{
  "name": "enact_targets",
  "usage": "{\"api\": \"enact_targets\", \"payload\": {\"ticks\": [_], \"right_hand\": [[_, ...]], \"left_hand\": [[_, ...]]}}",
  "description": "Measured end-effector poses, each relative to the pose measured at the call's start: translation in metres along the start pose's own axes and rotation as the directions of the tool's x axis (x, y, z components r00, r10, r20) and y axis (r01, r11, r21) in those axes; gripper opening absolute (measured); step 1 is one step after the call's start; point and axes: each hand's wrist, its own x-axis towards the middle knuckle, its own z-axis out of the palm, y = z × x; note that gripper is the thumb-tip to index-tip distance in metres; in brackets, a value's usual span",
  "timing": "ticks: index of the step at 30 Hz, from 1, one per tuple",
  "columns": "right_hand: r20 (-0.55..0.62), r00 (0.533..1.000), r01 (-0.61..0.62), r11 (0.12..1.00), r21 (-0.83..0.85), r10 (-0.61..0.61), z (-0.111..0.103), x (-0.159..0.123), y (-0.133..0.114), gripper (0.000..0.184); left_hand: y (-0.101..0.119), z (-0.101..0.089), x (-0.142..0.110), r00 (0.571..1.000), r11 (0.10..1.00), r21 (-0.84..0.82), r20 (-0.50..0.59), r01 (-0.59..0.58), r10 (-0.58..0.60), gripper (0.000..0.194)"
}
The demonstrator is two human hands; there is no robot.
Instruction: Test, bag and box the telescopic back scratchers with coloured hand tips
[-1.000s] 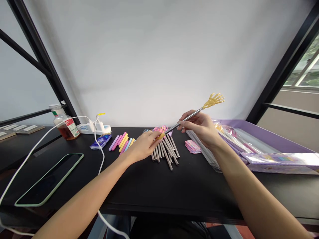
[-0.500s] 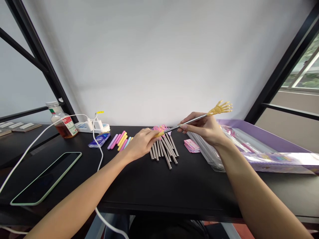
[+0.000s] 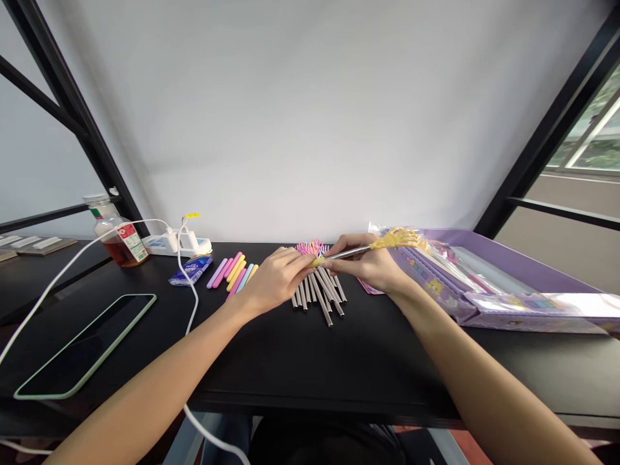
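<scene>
A yellow back scratcher (image 3: 394, 238) with a hand-shaped head and a metal rod is held level between my two hands, its head to the right. My left hand (image 3: 278, 278) is closed round its yellow handle, most of which the fingers hide. My right hand (image 3: 365, 263) pinches the metal rod (image 3: 346, 254) between thumb and fingers, just short of the head. Beneath and behind lies a heap of metal-rodded back scratchers (image 3: 317, 290) with pink and other coloured heads. Left of my left hand lie several pastel handles (image 3: 232, 274) in pink, yellow, blue and purple.
At right stands a purple box (image 3: 504, 252) with plastic-wrapped contents. Pink cards (image 3: 372, 289) lie partly under my right hand. On the left are a phone (image 3: 87, 345), tissue pack (image 3: 191, 270), power strip (image 3: 191, 244), bottle (image 3: 121, 239) and white cable (image 3: 194, 303).
My right hand has moved left along with the scratcher's head, closer to my left hand. The rod showing between handle and head is shorter. My left hand stays about in place.
</scene>
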Motion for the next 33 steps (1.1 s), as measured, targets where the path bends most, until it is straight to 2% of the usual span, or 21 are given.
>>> {"api": "enact_targets", "payload": {"ticks": [3,5,9,11,16,21,27,29,33], "right_hand": [[0.041,0.999,-0.025,1.0,-0.013,0.026,-0.003,0.0,-0.002,0.031],[0.039,0.997,-0.067,0.998,0.017,0.066,-0.011,0.001,-0.004,0.032],[-0.199,0.974,-0.053,0.966,0.253,0.106,-0.033,0.003,-0.003,0.029],[-0.231,0.963,-0.066,0.953,0.294,0.138,-0.042,0.004,0.0,0.029],[-0.054,0.971,-0.221,0.958,0.181,0.234,-0.049,0.001,0.003,0.034],[0.095,0.971,-0.218,0.976,-0.025,0.219,-0.04,-0.003,-0.004,0.036],[0.067,0.99,-0.125,0.991,-0.048,0.128,-0.031,-0.002,0.002,0.036],[0.053,0.993,-0.102,0.993,-0.058,0.105,-0.029,-0.002,0.005,0.036],[0.018,0.998,-0.056,0.993,-0.103,0.058,-0.022,0.0,0.006,0.037]], "left_hand": [[0.001,0.0,0.002,1.0,1.0,-0.008,0.013,0.02,-0.02,0.025],[0.001,-0.001,0.003,0.997,0.997,-0.032,0.022,0.075,-0.074,0.025],[-0.006,-0.005,0.003,0.977,0.977,-0.023,0.032,0.212,-0.211,0.027],[-0.012,-0.006,0.0,0.973,0.973,-0.005,0.032,0.23,-0.229,0.026],[-0.023,-0.004,-0.008,0.991,0.991,-0.005,0.006,0.13,-0.13,0.03],[-0.02,0.0,-0.008,0.998,0.997,0.065,0.02,0.052,-0.054,0.037],[-0.011,-0.002,-0.006,0.998,0.992,0.112,-0.013,0.063,-0.062,0.035],[-0.007,-0.002,-0.004,0.995,0.992,0.083,-0.018,0.099,-0.097,0.033],[0.0,-0.002,0.004,0.976,0.977,0.021,0.045,0.213,-0.214,0.036]]}}
